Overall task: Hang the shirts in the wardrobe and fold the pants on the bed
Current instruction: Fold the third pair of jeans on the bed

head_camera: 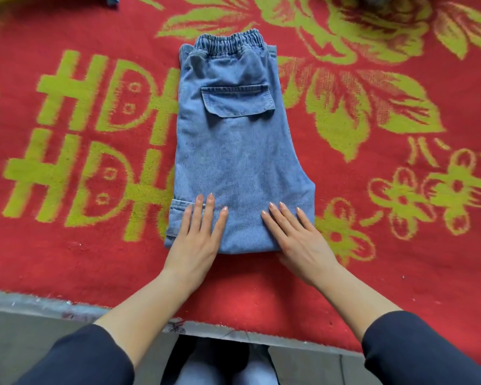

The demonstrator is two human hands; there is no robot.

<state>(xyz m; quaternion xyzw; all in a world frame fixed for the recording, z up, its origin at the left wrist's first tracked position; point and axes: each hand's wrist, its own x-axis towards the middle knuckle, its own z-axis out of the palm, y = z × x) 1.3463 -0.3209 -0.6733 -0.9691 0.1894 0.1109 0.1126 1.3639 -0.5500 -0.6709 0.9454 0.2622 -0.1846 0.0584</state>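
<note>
A pair of blue denim pants [233, 151] lies folded lengthwise on the bed, its elastic waistband at the far end and a flap pocket facing up. My left hand [197, 234] rests flat on the near left corner of the pants, fingers straight. On the near right corner my right hand [297, 240] lies flat as well, fingers straight and pointing away from me. Both palms overlap the folded near edge.
The bed is covered by a red blanket [67, 259] with yellow-green flowers and letters. Its near edge [233, 333] runs across the bottom, with grey floor below. A bit of blue cloth [111, 0] shows at the top left and a dark object [372, 0] at the top right.
</note>
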